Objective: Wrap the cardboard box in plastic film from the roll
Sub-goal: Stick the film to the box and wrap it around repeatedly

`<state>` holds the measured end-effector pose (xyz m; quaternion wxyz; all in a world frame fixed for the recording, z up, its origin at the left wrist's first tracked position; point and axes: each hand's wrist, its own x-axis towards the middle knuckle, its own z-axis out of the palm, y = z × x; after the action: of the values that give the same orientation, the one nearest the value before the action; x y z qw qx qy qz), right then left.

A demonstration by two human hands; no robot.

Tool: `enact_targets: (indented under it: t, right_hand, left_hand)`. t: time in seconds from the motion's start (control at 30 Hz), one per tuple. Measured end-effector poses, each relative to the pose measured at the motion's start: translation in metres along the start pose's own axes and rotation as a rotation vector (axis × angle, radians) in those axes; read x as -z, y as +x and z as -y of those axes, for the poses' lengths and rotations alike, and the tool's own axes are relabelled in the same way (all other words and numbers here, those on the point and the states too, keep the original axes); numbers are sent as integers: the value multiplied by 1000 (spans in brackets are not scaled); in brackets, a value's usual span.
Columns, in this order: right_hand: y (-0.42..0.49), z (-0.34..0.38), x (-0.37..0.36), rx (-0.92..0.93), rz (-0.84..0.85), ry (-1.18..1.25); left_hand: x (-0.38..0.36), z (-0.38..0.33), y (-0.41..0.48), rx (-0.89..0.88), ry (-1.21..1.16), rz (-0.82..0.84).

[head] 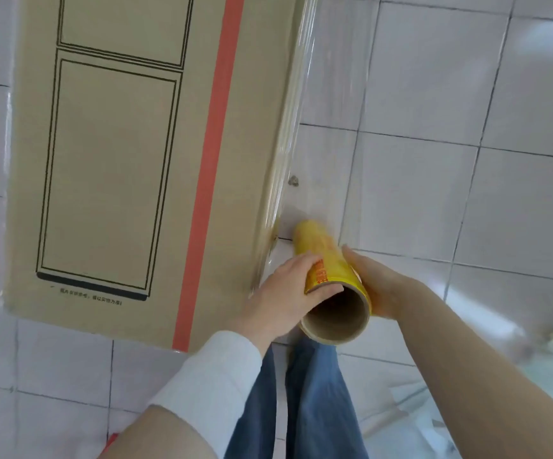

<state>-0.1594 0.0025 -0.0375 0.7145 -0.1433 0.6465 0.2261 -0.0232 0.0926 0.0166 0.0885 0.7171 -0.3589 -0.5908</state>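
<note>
Roll (328,270) of yellow-labelled film, clamped between both hands, with its long axis running away from the viewer: the open cardboard core faces the camera and the far end points down toward the tiled floor (467,200), leaning slightly left toward the box. The left hand (285,293) grips the roll's left side near the open rim, fingers curled over the label and thumb at the edge of the core. The right hand (377,286) holds the opposite side with its thumb lying along the roll; its fingers are mostly hidden behind the roll. The box (119,160), tall and brown, stands just left of the hands, its long axis running away from them and its far end cut off by the frame. It bears a black line drawing of a two-door cabinet and a red stripe (215,160) along its length; small print near the left hand is too blurred to read. Clear film (331,111) stretches from the roll out beyond the hands along the box's right edge, and its outer edge is hard to trace against the pale tiles. A white sleeve (209,385) covers the left forearm, and jeans (318,392) show below the hands.
</note>
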Motion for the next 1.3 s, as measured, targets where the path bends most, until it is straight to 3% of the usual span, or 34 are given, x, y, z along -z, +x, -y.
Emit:
enact_targets:
  t: [0.1, 0.17, 0.4, 0.47, 0.6, 0.7, 0.83, 0.97, 1.1, 1.2, 1.3]
  right_hand:
    - [3, -22, 2, 7, -105, 21]
    - [0, -38, -5, -37, -75, 85]
    - [2, -70, -33, -3, -115, -86]
    - [3, -71, -35, -69, -77, -4]
    - [5, -75, -38, -25, -5, -9]
    - [6, -80, -35, -4, 39, 56]
    - [12, -112, -23, 12, -77, 100]
    - [8, -137, -40, 13, -22, 98]
    - [8, -134, -53, 32, -59, 159]
    - [13, -142, -57, -51, -50, 148]
    - [14, -156, -73, -53, -36, 177]
  left_hand:
    - [-13, 20, -19, 56, -124, -128]
    - [-28, 30, -40, 81, -246, -174]
    - [-59, 48, -89, 253, -450, -55]
    - [-52, 51, -82, 168, -352, -37]
    - [-34, 43, -52, 13, 14, 90]
    - [-32, 46, -48, -14, 101, 59]
    - [-48, 64, -76, 28, -73, -142]
    - [-85, 78, -114, 137, -327, -196]
    - [-92, 102, -124, 199, -289, -66]
    - [-71, 108, -114, 133, -254, 42]
    - [-49, 102, -95, 11, -55, 184]
